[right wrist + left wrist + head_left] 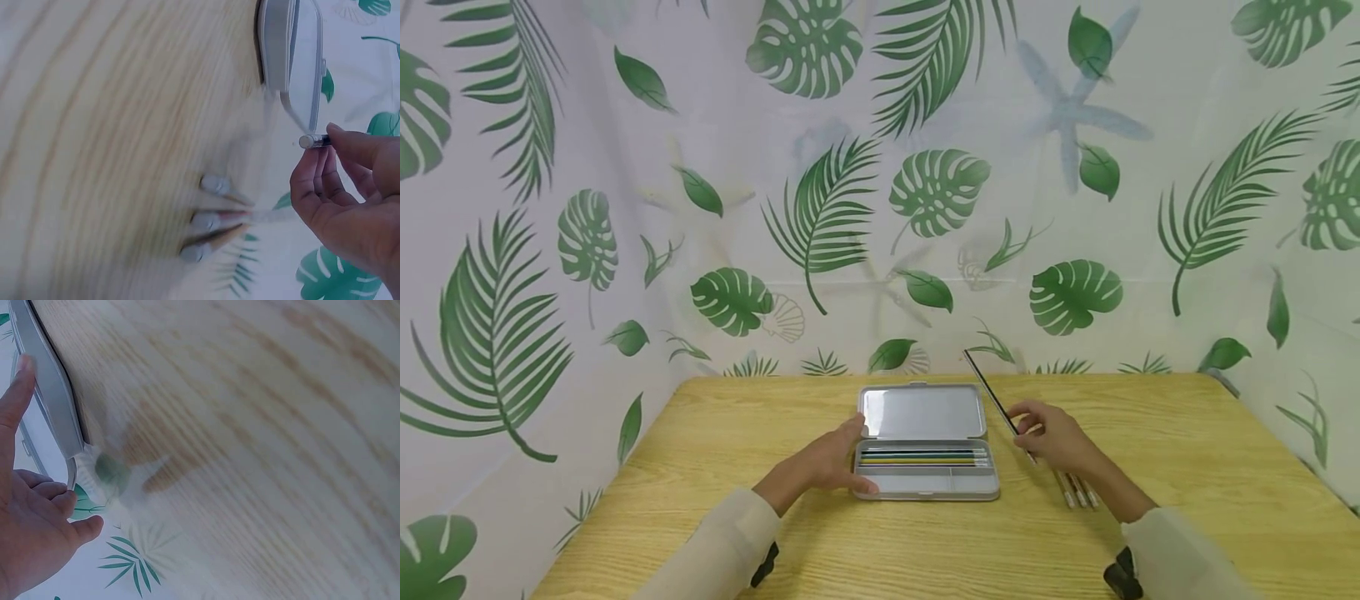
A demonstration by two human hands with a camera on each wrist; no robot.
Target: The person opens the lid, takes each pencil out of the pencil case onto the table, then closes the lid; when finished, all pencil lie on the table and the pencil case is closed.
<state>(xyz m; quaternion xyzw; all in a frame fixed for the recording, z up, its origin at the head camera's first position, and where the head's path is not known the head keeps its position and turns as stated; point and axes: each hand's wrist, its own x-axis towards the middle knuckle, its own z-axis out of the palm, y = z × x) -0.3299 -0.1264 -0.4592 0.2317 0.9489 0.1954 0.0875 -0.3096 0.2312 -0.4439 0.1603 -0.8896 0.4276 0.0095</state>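
Observation:
A grey pencil case (898, 483) stands on the table, its lid (925, 412) raised behind it. Several pencils (917, 458) lie side by side in its rear compartment. My left hand (829, 457) grips the case at its left side, thumb (24, 372) against the front wall and fingers by the lid's edge. To the right of the case, my right hand (1056, 435) pinches a dark pencil (988, 396) between thumb and fingers. That pencil slants up to the left, its white eraser end (306, 142) low and toward me.
Three more pencils (1081, 493) lie on the table under my right forearm, eraser ends toward me. The front compartment has a divider (951, 479). A leaf-patterned curtain (850, 208) hangs behind the wooden table (880, 550) and along its sides.

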